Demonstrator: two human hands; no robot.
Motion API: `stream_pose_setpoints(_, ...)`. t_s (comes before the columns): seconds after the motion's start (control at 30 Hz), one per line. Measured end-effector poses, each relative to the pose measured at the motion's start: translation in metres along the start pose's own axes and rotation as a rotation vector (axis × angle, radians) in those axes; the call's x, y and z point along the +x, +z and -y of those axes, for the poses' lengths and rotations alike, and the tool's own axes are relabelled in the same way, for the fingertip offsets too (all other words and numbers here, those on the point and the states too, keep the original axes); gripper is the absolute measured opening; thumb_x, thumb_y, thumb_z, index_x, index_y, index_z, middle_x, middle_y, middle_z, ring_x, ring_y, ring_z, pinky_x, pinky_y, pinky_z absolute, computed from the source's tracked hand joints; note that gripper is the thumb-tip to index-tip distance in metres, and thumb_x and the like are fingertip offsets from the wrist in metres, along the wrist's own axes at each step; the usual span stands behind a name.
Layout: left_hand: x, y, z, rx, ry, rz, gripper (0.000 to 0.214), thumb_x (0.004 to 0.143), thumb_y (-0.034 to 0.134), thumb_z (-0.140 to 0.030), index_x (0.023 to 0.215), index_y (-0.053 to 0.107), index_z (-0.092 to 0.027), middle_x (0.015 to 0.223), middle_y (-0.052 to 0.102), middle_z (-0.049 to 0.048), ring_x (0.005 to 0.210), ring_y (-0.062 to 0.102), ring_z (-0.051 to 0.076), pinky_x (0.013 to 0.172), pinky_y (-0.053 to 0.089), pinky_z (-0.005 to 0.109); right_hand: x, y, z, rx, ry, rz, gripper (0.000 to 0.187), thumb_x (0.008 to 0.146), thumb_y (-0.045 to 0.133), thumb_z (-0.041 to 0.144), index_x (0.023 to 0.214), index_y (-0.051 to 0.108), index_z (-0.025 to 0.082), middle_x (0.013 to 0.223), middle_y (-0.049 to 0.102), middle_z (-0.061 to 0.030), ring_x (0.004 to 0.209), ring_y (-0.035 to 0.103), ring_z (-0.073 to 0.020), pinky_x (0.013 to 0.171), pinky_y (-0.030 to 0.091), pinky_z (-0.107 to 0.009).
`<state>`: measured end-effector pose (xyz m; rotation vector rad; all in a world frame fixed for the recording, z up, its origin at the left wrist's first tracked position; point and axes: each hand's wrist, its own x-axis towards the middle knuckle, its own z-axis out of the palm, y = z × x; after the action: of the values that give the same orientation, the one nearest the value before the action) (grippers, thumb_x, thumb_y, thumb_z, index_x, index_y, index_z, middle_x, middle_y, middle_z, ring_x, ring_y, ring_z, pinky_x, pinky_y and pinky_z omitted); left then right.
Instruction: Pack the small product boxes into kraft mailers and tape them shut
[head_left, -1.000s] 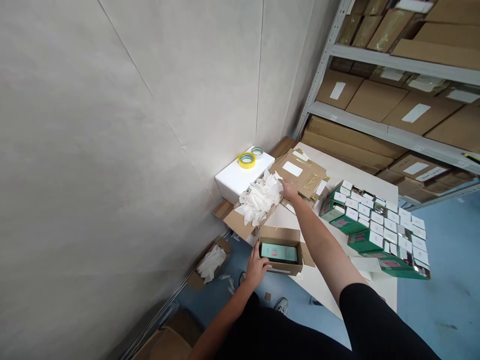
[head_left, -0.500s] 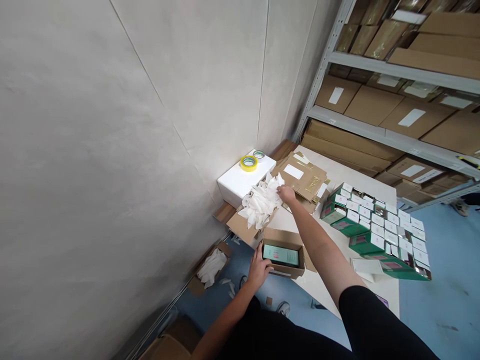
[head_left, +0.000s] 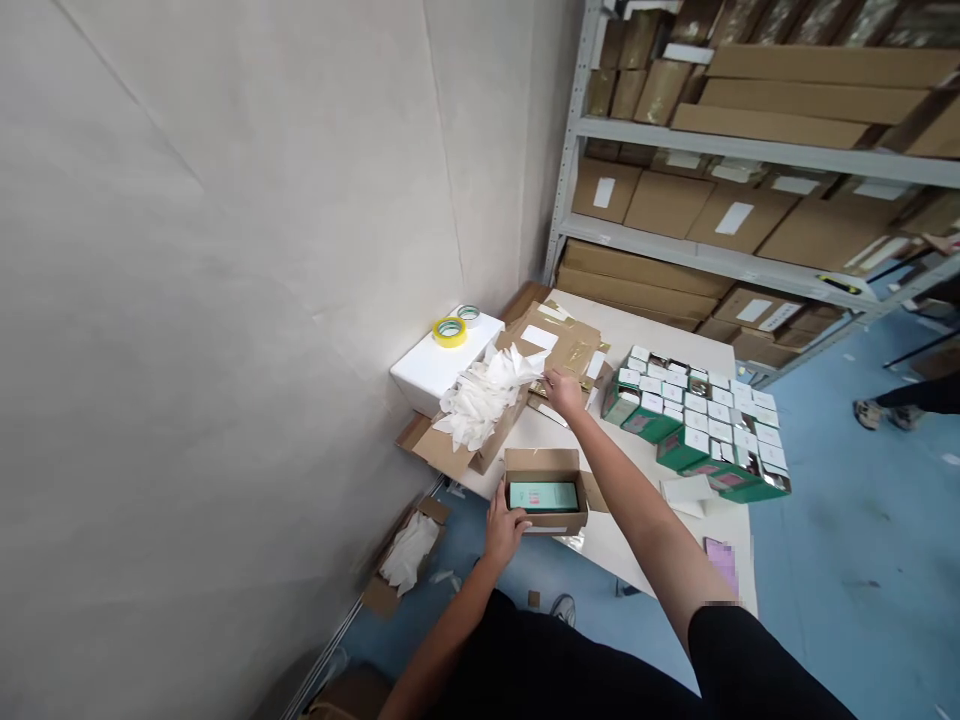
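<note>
My left hand holds the near left side of a small open cardboard box at the table's front edge; a green product box lies inside it. My right hand reaches far over the table, its fingers pinched on a piece of white packing paper at the edge of the heap of white paper that fills an open carton.
Several green and white product boxes stand in rows on the white table. Flattened cartons lie behind. Tape rolls sit on a white foam box. Shelves with cartons behind. Another person's legs at right.
The view has shifted, so everything sits further left. My right hand has drawn back slightly from the paper heap, still pinching white paper. My left hand stays on the small box.
</note>
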<state>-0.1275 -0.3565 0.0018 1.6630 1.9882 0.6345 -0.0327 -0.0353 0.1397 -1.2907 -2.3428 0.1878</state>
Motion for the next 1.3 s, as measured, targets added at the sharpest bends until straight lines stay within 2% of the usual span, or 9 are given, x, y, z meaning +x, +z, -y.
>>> stream_pose_setpoints(0.17,0.01,0.026,-0.027,-0.008,0.089,-0.033,0.006,0.087,0.073,-0.021,0.088,0.079,-0.018,0.172,0.025,0.0101,0.156,0.026,0.043,0.117,0.042,0.056,-0.069,-0.04,-0.057,0.029,0.025,-0.158,0.021,0.098,0.057,0.025,0.098,0.077,0.02,0.097,0.068,-0.0101,0.095,0.059,-0.0245,0.078,0.045,-0.03)
stream_pose_setpoints(0.3,0.021,0.05,-0.058,-0.017,0.171,-0.008,0.009,0.088,0.074,-0.024,0.091,0.08,-0.019,0.172,0.025,0.0093,0.153,0.033,0.043,0.118,0.041,0.056,-0.139,-0.072,-0.105,0.042,0.106,-0.279,0.016,0.092,0.062,0.023,0.092,0.077,0.02,0.106,0.068,-0.0112,0.1,0.058,-0.0263,0.085,0.049,-0.035)
stream_pose_setpoints(0.53,0.049,0.092,-0.116,-0.022,0.323,0.033,0.01,0.087,0.076,-0.026,0.091,0.081,-0.019,0.172,0.023,0.0068,0.151,0.035,0.041,0.121,0.039,0.054,-0.254,-0.102,-0.157,0.14,0.334,-0.292,0.019,0.083,0.06,0.014,0.096,0.072,0.02,0.116,0.072,-0.0101,0.107,0.064,-0.0261,0.095,0.052,-0.037)
stream_pose_setpoints(0.67,0.067,0.106,-0.129,-0.026,0.38,0.072,0.009,0.087,0.075,-0.026,0.089,0.081,-0.02,0.172,0.022,0.0055,0.153,0.031,0.041,0.121,0.038,0.055,-0.287,-0.085,-0.154,0.11,0.493,-0.22,0.027,0.085,0.058,0.014,0.106,0.073,0.02,0.112,0.074,-0.0104,0.109,0.065,-0.0265,0.097,0.051,-0.036)
stream_pose_setpoints(0.8,0.092,0.107,-0.126,-0.02,0.43,0.097,0.006,0.085,0.075,-0.023,0.088,0.08,-0.02,0.174,0.017,0.0036,0.155,0.028,0.04,0.122,0.036,0.054,-0.296,-0.048,-0.135,0.148,0.596,0.107,0.03,0.084,0.065,0.016,0.112,0.075,0.018,0.121,0.073,-0.0145,0.117,0.065,-0.0304,0.1,0.05,-0.039)
stream_pose_setpoints(0.87,0.106,0.106,-0.12,-0.011,0.439,0.116,0.006,0.084,0.074,-0.021,0.088,0.079,-0.019,0.174,0.016,0.0027,0.156,0.026,0.04,0.122,0.036,0.054,-0.297,-0.033,-0.124,0.171,0.618,0.172,0.039,0.083,0.068,0.019,0.122,0.073,0.016,0.133,0.069,-0.0173,0.127,0.06,-0.0331,0.106,0.048,-0.041)
stream_pose_setpoints(1.1,0.152,0.107,-0.085,0.037,0.356,0.354,0.01,0.085,0.072,-0.018,0.092,0.079,-0.018,0.175,0.016,0.0047,0.158,0.019,0.04,0.125,0.031,0.053,-0.312,-0.016,-0.1,0.251,0.761,-0.124,0.042,0.09,0.059,0.03,0.128,0.072,0.017,0.136,0.068,-0.0144,0.13,0.061,-0.0293,0.114,0.046,-0.043)
stream_pose_setpoints(1.2,0.165,0.107,-0.067,0.032,0.317,0.424,0.036,0.082,0.076,-0.025,0.118,0.075,-0.021,0.174,0.018,0.0091,0.156,0.026,0.04,0.123,0.033,0.052,-0.334,-0.005,-0.093,0.295,0.866,-0.21,0.044,0.088,0.058,0.032,0.128,0.071,0.019,0.133,0.071,-0.0124,0.127,0.063,-0.0297,0.112,0.048,-0.046)
stream_pose_setpoints(1.3,0.174,0.105,-0.048,-0.052,0.235,0.318,0.072,0.083,0.076,-0.035,0.15,0.053,-0.022,0.17,0.029,0.0136,0.154,0.033,0.035,0.123,0.035,0.047,-0.358,0.01,-0.089,0.324,1.059,-0.302,0.054,0.084,0.059,0.037,0.133,0.067,0.016,0.135,0.069,-0.0154,0.128,0.063,-0.0338,0.11,0.049,-0.051)
